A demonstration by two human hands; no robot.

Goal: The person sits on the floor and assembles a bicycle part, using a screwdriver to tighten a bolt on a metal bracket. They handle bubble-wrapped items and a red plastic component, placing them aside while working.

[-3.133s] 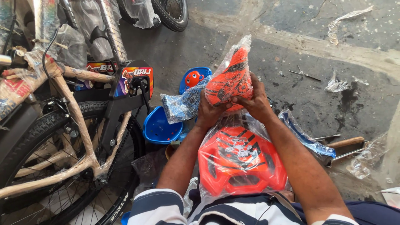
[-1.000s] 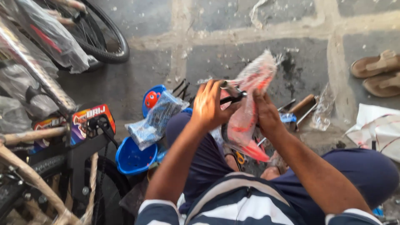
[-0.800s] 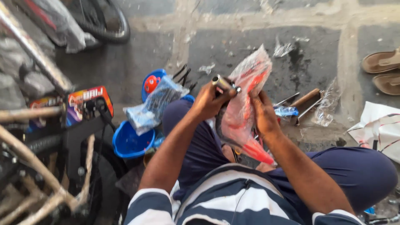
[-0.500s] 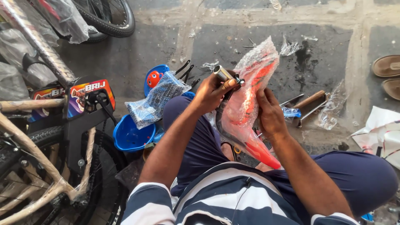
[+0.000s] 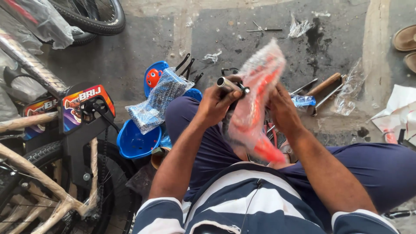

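Left hand [image 5: 215,103] fingers closed around metal tube [image 5: 228,83]; right hand [image 5: 284,110] fingers grip orange part in plastic bag [image 5: 255,99], above lap.

Floor [image 5: 242,39]: grey concrete slabs, paler joint lines running across upper frame and down right side. Dark stain [image 5: 314,37] at upper centre-right, smaller dark patches lower right. Scraps of clear plastic wrap [image 5: 299,29] scattered upper centre and right of centre. Crumpled white paper [image 5: 401,112] at right edge. Pair of tan sandals [image 5: 406,43] at upper right edge, partly cut off. Bicycle tyre [image 5: 93,19] at upper left, wrapped frame tubes [image 5: 30,69] along left edge. Rear wheel with chain guard [image 5: 86,134] at lower left. Daylight even, soft shadows; no walls in view.
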